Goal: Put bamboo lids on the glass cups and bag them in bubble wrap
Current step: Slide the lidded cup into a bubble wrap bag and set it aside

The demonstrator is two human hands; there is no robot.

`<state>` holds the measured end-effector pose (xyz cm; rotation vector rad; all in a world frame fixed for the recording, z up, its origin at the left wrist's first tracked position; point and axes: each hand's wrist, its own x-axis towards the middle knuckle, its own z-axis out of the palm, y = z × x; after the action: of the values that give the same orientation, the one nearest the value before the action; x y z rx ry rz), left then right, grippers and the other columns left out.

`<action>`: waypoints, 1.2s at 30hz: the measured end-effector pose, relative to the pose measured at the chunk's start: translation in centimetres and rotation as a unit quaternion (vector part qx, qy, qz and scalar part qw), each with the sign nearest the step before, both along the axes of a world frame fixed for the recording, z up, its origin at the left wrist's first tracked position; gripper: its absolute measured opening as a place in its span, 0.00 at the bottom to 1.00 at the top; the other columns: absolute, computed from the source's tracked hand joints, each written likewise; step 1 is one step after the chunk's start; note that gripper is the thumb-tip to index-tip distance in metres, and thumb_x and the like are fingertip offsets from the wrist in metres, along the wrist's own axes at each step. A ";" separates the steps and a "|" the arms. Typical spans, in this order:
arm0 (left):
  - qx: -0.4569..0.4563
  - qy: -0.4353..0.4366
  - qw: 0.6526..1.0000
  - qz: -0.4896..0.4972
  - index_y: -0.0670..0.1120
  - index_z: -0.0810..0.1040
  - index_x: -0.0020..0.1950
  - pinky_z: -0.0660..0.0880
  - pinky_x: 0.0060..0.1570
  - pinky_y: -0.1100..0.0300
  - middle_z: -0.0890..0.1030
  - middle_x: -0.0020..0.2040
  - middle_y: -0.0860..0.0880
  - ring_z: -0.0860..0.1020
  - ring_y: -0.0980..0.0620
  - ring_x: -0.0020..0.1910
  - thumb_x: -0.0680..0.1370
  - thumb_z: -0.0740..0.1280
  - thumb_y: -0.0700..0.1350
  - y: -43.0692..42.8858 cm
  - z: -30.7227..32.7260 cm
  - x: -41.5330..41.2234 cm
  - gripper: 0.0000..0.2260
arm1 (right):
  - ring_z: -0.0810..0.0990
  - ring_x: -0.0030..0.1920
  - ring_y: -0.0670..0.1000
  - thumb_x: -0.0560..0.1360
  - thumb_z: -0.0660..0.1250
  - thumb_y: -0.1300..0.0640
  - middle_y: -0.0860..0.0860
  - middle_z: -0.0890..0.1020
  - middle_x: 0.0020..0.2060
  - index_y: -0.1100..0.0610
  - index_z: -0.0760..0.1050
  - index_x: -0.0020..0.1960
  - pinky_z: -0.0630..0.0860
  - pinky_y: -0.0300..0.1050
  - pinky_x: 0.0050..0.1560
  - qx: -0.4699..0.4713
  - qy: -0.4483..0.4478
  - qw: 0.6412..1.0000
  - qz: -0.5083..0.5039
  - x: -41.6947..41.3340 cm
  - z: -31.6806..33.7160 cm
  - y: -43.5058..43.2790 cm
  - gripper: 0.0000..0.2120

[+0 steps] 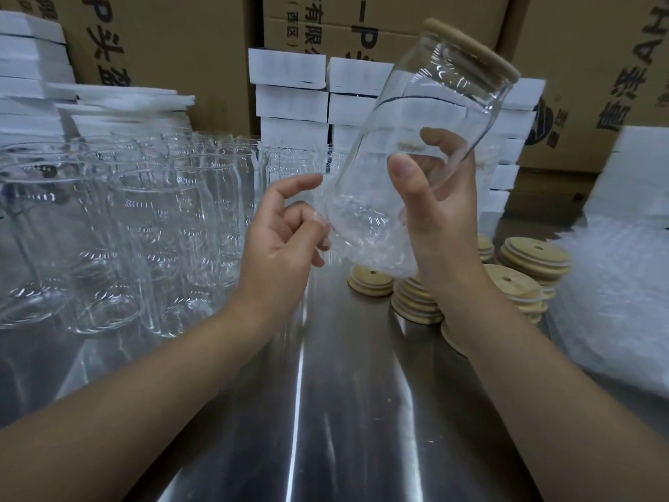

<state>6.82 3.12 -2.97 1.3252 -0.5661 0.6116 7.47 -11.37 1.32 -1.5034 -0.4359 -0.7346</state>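
My right hand (434, 211) grips a clear glass cup (427, 114) held up and tilted to the right, a bamboo lid (470, 48) seated on its mouth. A bubble wrap bag (365, 244) covers only the cup's bottom end. My left hand (286, 230) pinches the bag's left edge beside the cup's base. Stacks of loose bamboo lids (532, 259) lie on the steel table under and right of my right wrist. Several bare glass cups (152, 226) stand in rows at the left.
A pile of bubble wrap bags (615, 295) lies at the right edge. White boxes (289, 99) are stacked at the back, with white foam sheets (119, 96) at the back left and cardboard cartons (173, 38) behind. The steel table (325, 411) runs toward me.
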 end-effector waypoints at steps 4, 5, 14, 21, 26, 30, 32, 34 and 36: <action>-0.021 -0.058 0.997 0.046 0.52 0.72 0.59 0.74 0.43 0.63 0.74 0.37 0.55 0.75 0.58 0.39 0.76 0.62 0.37 0.0 0.3 -0.3 0.15 | 0.74 0.43 0.46 0.59 0.69 0.35 0.44 0.77 0.44 0.48 0.67 0.59 0.73 0.38 0.44 -0.007 0.017 1.000 0.011 0.0 0.1 -0.1 0.33; -0.019 -0.065 0.996 0.060 0.53 0.73 0.59 0.74 0.47 0.59 0.75 0.39 0.55 0.76 0.57 0.42 0.77 0.63 0.38 0.1 0.5 -0.4 0.14 | 0.74 0.43 0.46 0.59 0.69 0.35 0.44 0.77 0.44 0.48 0.67 0.59 0.73 0.38 0.44 -0.007 0.021 1.000 0.013 -0.1 0.2 0.0 0.33; 0.249 -0.121 0.950 0.147 0.53 0.53 0.74 0.62 0.70 0.65 0.60 0.66 0.58 0.63 0.62 0.69 0.67 0.75 0.52 0.2 -0.3 -0.7 0.42 | 0.72 0.34 0.43 0.59 0.70 0.34 0.44 0.78 0.38 0.48 0.66 0.60 0.67 0.48 0.39 0.024 0.058 0.998 0.023 -0.3 -0.2 0.6 0.35; 0.226 -0.021 0.962 0.149 0.55 0.46 0.78 0.57 0.70 0.72 0.57 0.74 0.66 0.59 0.63 0.75 0.67 0.79 0.48 0.1 -1.3 0.2 0.51 | 0.76 0.38 0.48 0.57 0.71 0.33 0.48 0.81 0.50 0.41 0.64 0.55 0.71 0.44 0.38 -0.041 0.059 0.997 0.014 -0.4 -1.1 1.5 0.31; 0.187 -0.025 0.969 0.162 0.55 0.53 0.78 0.62 0.62 0.78 0.62 0.59 0.84 0.65 0.73 0.66 0.62 0.78 0.59 0.0 -1.3 0.1 0.51 | 0.78 0.50 0.46 0.58 0.69 0.31 0.43 0.80 0.51 0.40 0.65 0.59 0.74 0.37 0.50 -0.092 0.047 0.995 0.001 -0.1 -1.3 1.4 0.33; 0.141 -0.018 0.979 0.144 0.53 0.59 0.76 0.70 0.60 0.71 0.73 0.61 0.69 0.72 0.68 0.63 0.61 0.78 0.59 0.1 -1.1 -0.1 0.49 | 0.74 0.58 0.37 0.58 0.68 0.30 0.40 0.77 0.55 0.40 0.66 0.61 0.70 0.39 0.56 -0.147 0.059 0.987 0.028 -0.1 -1.5 1.2 0.35; 0.116 -0.011 0.985 0.125 0.52 0.60 0.75 0.71 0.55 0.74 0.75 0.60 0.62 0.75 0.66 0.60 0.61 0.80 0.56 0.0 -1.0 -0.1 0.47 | 0.71 0.63 0.36 0.59 0.67 0.31 0.38 0.75 0.60 0.38 0.67 0.61 0.68 0.42 0.62 -0.172 0.065 0.980 0.072 -0.2 -1.3 1.0 0.32; 0.086 -0.006 0.991 0.107 0.53 0.60 0.74 0.72 0.54 0.72 0.77 0.60 0.54 0.77 0.62 0.58 0.62 0.80 0.54 -0.1 -0.9 -0.2 0.45 | 0.67 0.69 0.39 0.61 0.65 0.32 0.39 0.71 0.68 0.35 0.68 0.62 0.66 0.45 0.67 -0.190 0.079 0.970 0.129 -0.3 -1.0 0.7 0.29; 0.062 -0.008 0.994 0.087 0.55 0.59 0.71 0.73 0.56 0.68 0.78 0.60 0.49 0.79 0.58 0.58 0.62 0.77 0.55 -0.1 -0.7 -0.2 0.43 | 0.65 0.71 0.41 0.61 0.64 0.31 0.41 0.69 0.71 0.33 0.69 0.62 0.64 0.47 0.69 -0.204 0.093 0.962 0.156 -0.3 -0.7 0.5 0.29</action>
<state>6.60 2.97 -3.71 1.4978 -0.5105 0.7399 7.17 -10.88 0.61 -1.8141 -0.6910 -0.2569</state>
